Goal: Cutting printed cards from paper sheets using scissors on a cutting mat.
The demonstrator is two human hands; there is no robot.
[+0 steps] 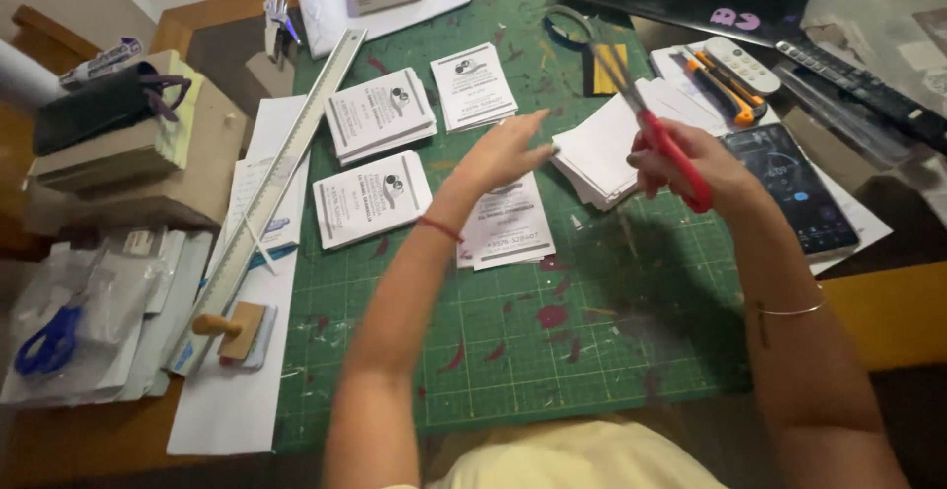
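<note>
My right hand [691, 165] grips red-handled scissors [659, 134], blades pointing up and away over the green cutting mat [552, 341]. My left hand [503, 153] hovers with fingers spread, reaching toward a stack of white paper sheets [597, 149] that lies between both hands. Under my left wrist lies a small pile of printed cards [508, 232]. Three more card stacks sit on the mat: one [370, 198] at left, one [380, 114] above it, one [473, 84] further right.
A long metal ruler [281, 168] runs diagonally along the mat's left edge, with a wooden stamp [232, 329] near its low end. Blue scissors [49, 341] lie in a plastic sleeve far left. A phone [794, 188], orange cutter [725, 89] and remote [742, 63] lie right.
</note>
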